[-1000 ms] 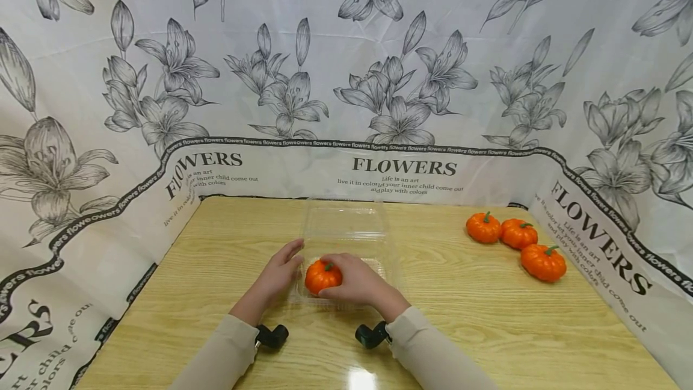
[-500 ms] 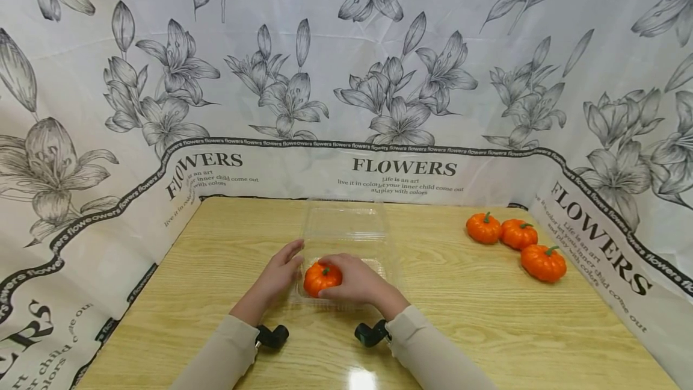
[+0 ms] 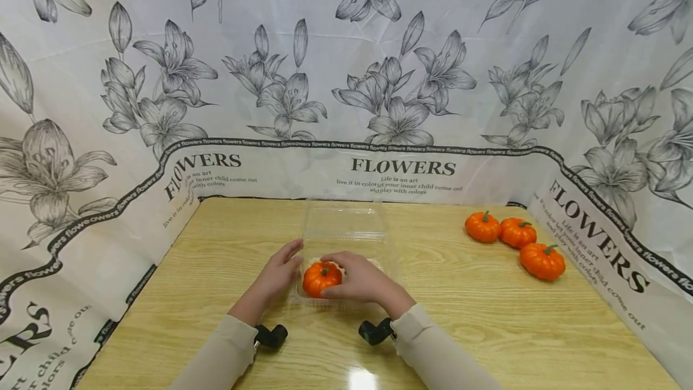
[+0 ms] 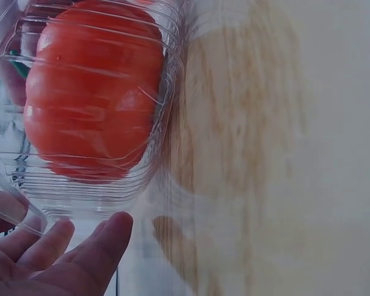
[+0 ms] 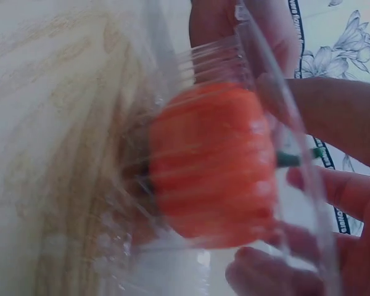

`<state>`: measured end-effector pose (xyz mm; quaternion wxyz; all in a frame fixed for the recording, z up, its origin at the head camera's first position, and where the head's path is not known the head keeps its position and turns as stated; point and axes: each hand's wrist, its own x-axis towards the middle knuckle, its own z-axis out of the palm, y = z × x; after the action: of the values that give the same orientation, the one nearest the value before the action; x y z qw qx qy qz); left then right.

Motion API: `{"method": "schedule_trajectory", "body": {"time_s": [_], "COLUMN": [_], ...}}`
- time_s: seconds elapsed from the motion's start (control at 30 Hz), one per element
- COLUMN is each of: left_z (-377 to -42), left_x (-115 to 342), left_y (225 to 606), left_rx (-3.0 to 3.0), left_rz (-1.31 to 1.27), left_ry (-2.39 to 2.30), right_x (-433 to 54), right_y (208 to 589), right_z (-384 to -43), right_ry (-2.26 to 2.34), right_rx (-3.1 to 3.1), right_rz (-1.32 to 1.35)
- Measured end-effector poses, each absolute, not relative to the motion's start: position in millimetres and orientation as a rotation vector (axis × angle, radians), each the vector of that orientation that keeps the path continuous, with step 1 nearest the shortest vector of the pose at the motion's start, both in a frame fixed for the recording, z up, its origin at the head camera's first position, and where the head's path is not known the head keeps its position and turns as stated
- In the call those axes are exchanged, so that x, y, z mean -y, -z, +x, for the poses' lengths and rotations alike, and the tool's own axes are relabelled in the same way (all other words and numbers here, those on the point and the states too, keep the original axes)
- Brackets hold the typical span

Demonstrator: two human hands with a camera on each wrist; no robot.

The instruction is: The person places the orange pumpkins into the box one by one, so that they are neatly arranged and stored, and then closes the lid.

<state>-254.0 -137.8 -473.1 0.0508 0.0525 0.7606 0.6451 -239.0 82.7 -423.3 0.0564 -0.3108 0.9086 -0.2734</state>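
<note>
The fingers of the right hand curve loosely apart around the right side of an orange pumpkin, the thumb on the near side and the forefinger on the far side; I cannot tell whether any fingertip touches it. The left hand is held just beside the left wall of a clear plastic box, its fingers relaxed and slightly spread near the corner; whether they touch the plastic is unclear. The pumpkin sits inside the box, at the front left, its green stem upward. The lid is folded open towards the back. Each wrist carries a black camera below a beige sleeve. The box rests on a wood-grain table. Well apart, at the table's far right, three more orange pumpkins stand close together. Behind and at both sides hangs a white cloth with grey lilies, a black border and the word FLOWERS.
</note>
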Motion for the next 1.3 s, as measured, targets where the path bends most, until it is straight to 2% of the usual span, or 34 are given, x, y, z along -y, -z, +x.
{"method": "schedule_trajectory", "body": {"time_s": [0.43, 0.67, 1.3], "left_z": [-252.9, -254.0, -255.1], "left_x": [139.8, 138.7, 138.1], "left_y": [472.1, 470.7, 475.8], "left_rx": [-2.330, -2.285, -2.320], "left_rz": [0.249, 0.154, 0.146], "left_ry": [-1.978, -1.972, -1.941], "right_x": [-106.3, -119.0, -172.7], "right_y": [406.2, 401.5, 383.0], "right_z": [-241.1, -242.2, -251.7], "right_ry": [0.881, 0.906, 0.922], "right_rx": [-2.783, -2.794, -2.881], "right_rz": [-0.909, -0.872, -0.830]}}
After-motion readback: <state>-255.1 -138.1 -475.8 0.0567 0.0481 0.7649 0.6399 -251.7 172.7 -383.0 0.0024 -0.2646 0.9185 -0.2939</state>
